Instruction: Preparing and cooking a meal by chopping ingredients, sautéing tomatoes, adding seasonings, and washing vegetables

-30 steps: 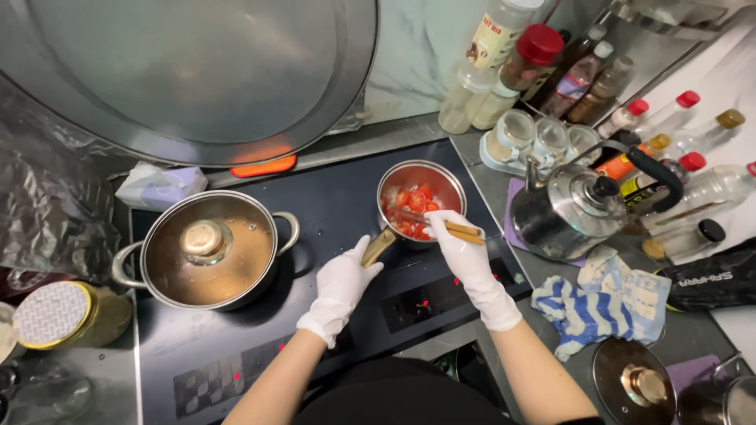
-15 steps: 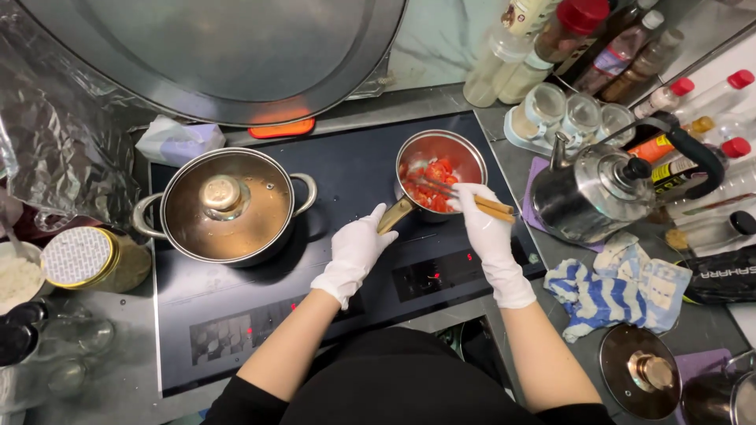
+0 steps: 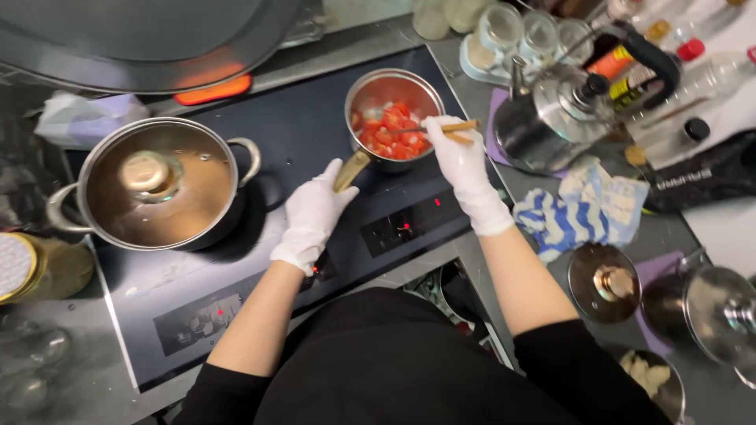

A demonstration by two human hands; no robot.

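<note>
Red tomato pieces [image 3: 391,130] in steel saucepan [image 3: 370,83], black hob [image 3: 315,142]
White-gloved hands; blue-and-white striped cloth [image 3: 587,212]; orange tab [image 3: 213,89]

We look down on a black hob [image 3: 299,134] set in a grey counter [image 3: 504,189]. A big steel hood [image 3: 142,39] hangs over its far edge. White surface [image 3: 724,228] at the right edge. Bright, even light.

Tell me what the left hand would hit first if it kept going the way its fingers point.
The left hand already holds the saucepan handle; going on, it would likely meet the saucepan wall.
</note>
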